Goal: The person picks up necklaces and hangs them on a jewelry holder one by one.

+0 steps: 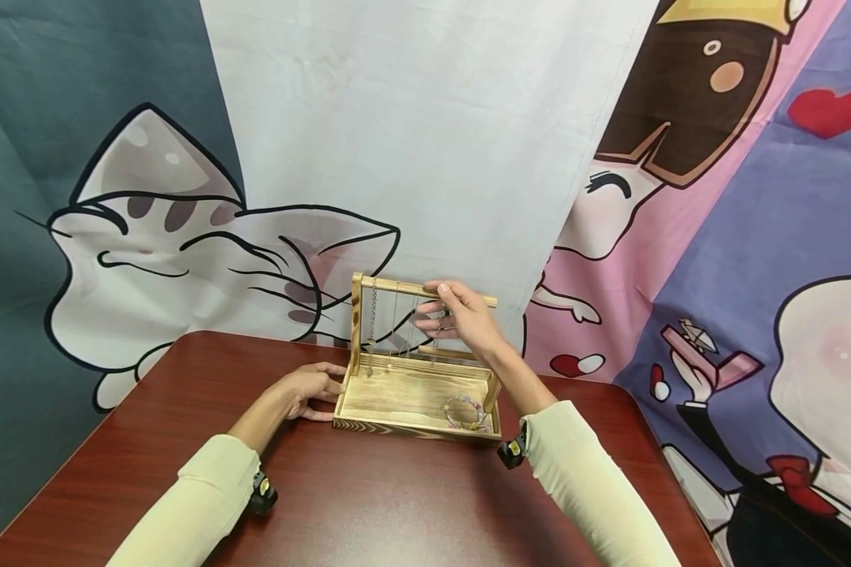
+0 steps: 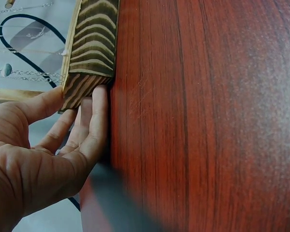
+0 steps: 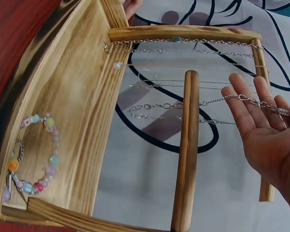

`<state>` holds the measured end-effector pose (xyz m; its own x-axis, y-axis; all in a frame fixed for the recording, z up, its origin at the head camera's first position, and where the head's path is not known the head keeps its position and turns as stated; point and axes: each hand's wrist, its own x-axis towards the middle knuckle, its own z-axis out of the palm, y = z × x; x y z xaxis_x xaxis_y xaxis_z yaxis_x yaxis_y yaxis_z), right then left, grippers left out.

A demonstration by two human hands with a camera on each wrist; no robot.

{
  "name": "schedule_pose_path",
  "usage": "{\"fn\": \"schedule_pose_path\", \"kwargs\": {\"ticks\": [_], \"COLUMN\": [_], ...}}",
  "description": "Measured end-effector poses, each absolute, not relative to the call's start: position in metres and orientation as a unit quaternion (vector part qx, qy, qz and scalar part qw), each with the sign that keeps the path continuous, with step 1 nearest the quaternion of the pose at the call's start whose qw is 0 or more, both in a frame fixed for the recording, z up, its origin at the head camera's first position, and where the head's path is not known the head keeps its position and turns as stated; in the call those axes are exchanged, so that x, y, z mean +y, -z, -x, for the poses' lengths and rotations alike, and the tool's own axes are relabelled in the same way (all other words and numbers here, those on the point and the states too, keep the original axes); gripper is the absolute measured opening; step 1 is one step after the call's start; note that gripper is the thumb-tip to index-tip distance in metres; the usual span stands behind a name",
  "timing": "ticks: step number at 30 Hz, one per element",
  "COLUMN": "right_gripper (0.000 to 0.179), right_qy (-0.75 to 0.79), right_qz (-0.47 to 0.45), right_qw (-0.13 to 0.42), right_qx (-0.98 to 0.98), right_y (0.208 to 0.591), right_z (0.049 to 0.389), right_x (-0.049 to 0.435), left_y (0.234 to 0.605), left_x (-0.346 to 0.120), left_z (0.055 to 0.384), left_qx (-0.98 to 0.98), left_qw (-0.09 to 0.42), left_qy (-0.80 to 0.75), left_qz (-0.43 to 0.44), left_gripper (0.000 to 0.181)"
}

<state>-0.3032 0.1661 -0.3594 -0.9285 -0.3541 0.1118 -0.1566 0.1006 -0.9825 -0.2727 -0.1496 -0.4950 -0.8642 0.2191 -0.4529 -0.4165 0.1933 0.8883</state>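
Note:
A wooden jewelry stand [image 1: 411,421] with a tray base stands on the table. My left hand [image 1: 310,391] touches the tray's left end, fingertips against its striped-grain wall [image 2: 93,41]. My right hand [image 1: 468,319] is up at the top bar [image 1: 390,285], near its right part. In the right wrist view, a silver chain necklace [image 3: 217,100] runs across the fingers to the thumb and index finger, which pinch its end. Several other necklaces [image 3: 208,42] hang from the bar to the left of this hand. A beaded bracelet [image 3: 54,159] lies in the tray's right part.
The stand sits toward the back of the dark red wooden table [image 1: 397,496]. A lower wooden rod [image 3: 187,145] juts out below the top bar. Behind the table hangs a cartoon-printed cloth [image 1: 425,142]. A small black camera [image 1: 262,496] sits on the left wrist.

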Motion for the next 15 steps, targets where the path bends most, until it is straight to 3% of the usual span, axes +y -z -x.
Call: {"fn": "schedule_pose_path", "kwargs": {"ticks": [15], "right_gripper": [0.045], "right_qy": [0.63], "right_qz": [0.192], "right_qw": [0.063], "right_qx": [0.75], "right_y": [0.374], "right_z": [0.305], "right_x": [0.155], "left_y": [0.494], "left_x": [-0.149], "left_z": [0.273], "left_qx": [0.731], "left_qw": [0.254], "left_qy": [-0.63], "left_qz": [0.072], "left_gripper": [0.061]}}
